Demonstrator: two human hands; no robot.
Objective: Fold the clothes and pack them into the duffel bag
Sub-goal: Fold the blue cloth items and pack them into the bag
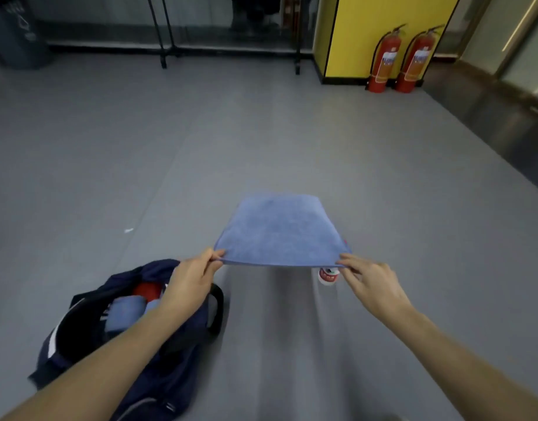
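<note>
Head camera view, looking down past two bare forearms at a grey floor [140,162] in a room. The left hand [191,278] and the right hand [371,281] each pinch one near corner of a blue cloth [281,230], fingers and thumb closed on its edge. The cloth spreads flat away from the person; whether its far edge touches the floor is unclear. A small red and white object [328,276] shows just under the cloth beside the right hand.

To the left, under the left forearm, a navy duffel bag [158,268] lies open on the floor, with folded blue items [126,311] and a red item [146,291] inside.

Farther back, two red fire extinguishers [383,62] stand against a yellow panel [383,25]. Black rack legs [162,31] and a dark bin [15,34] stand along the far wall.
</note>
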